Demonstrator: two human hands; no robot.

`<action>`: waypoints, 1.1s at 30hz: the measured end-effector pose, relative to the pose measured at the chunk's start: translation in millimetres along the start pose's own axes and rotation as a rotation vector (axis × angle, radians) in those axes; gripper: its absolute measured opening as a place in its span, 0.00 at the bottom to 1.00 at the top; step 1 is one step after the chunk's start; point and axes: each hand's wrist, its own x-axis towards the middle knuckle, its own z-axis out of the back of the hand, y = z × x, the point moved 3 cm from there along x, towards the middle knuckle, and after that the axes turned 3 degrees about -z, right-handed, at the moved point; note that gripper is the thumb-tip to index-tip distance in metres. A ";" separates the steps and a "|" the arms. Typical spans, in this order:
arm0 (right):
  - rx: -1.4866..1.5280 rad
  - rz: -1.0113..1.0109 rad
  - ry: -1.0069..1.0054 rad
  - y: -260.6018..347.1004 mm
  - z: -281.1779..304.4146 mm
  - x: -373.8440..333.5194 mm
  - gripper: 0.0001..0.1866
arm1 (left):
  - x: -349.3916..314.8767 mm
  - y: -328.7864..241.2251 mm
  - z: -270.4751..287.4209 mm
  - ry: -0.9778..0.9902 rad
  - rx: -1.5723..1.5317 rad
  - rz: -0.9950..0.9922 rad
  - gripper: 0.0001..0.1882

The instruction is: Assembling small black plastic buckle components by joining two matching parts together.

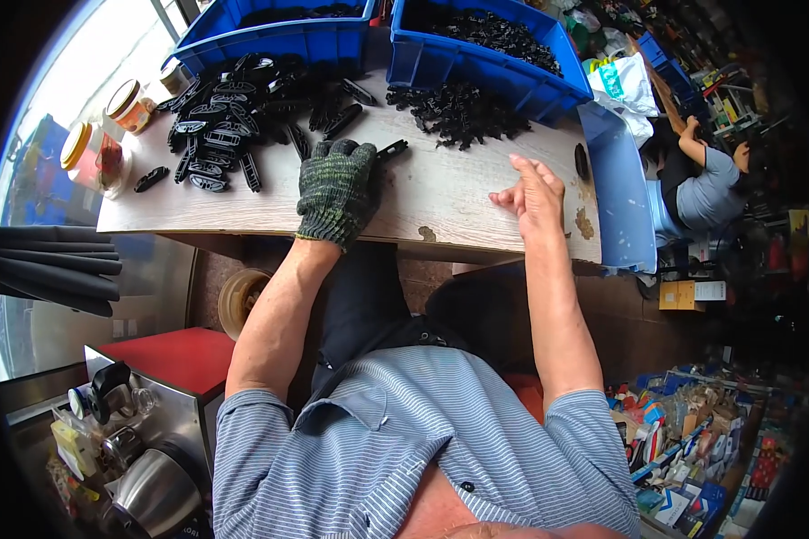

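Note:
My left hand (337,190), in a dark green and black knit glove, is closed over the near part of the table. A long black plastic part (393,151) sticks out from its right side; the rest is hidden under the glove. My bare right hand (539,196) hovers over the table's right side, thumb and fingers apart, with nothing visible in it. Beyond the left hand spreads a heap of long black plastic parts (229,126). Ahead of the right hand lies a pile of small black plastic pieces (463,115). One dark part (582,162) rests at the right edge.
Two blue bins (279,40) (485,76) with black pieces stand along the table's far side. Lidded jars (128,108) are at the left. A blue panel (622,193) borders the table's right end. Another person (706,189) sits beyond it.

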 end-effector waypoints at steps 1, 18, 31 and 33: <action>-0.060 -0.032 0.059 -2.4 -12.0 0.3 0.13 | 0.2 -0.9 0.7 0.000 0.000 0.002 0.06; -0.705 -0.027 0.052 -5.4 -128.7 14.6 0.09 | -3.2 6.3 3.2 -0.022 -0.169 0.109 0.10; -0.747 -0.017 0.033 -7.0 -125.2 17.6 0.09 | -8.7 8.5 10.4 -0.221 -0.312 0.122 0.10; -0.408 -0.066 0.173 -12.6 -117.6 13.8 0.10 | -15.5 8.4 14.8 -0.309 -0.394 0.140 0.10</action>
